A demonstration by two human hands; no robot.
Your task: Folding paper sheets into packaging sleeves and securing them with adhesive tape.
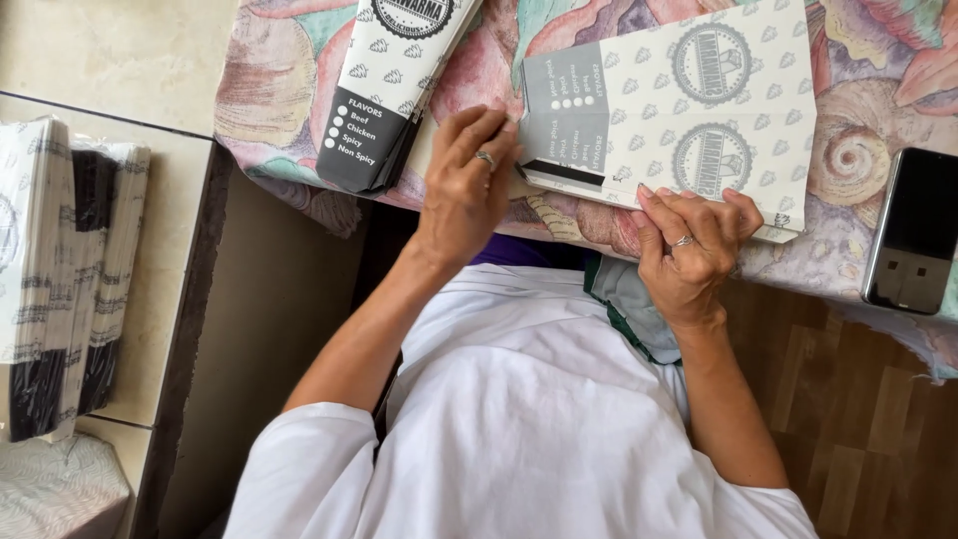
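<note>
A: Seen from above: a flat printed paper sleeve (689, 110), white with grey round emblems and a grey panel, lying on a tablecloth (289, 90) patterned with pastel seashells.

B: And the hands?

A: Left hand (467, 180) resting palm down at the sleeve's left end, fingers held close together and pressing on the grey panel's corner; ring on one finger. Right hand (694, 245) at the sleeve's near edge, fingers curled over that edge, thumb beneath; pinching the paper, by the look of it. Ring here too.

B: So the sleeve sits where, relative to them?

A: Just beyond both hands, stretching away from the body, touching both. Left hand on its left corner, right hand on its lower middle.

B: Anything else around?

A: A stack of similar sleeves (394, 90), dark at the bottom end, just left of the left hand, close but apart. A dark phone (913, 230) face up at the far right, well apart from the right hand. More bundled sleeves (65, 269) on a tiled ledge at the far left. White shirt below.
</note>
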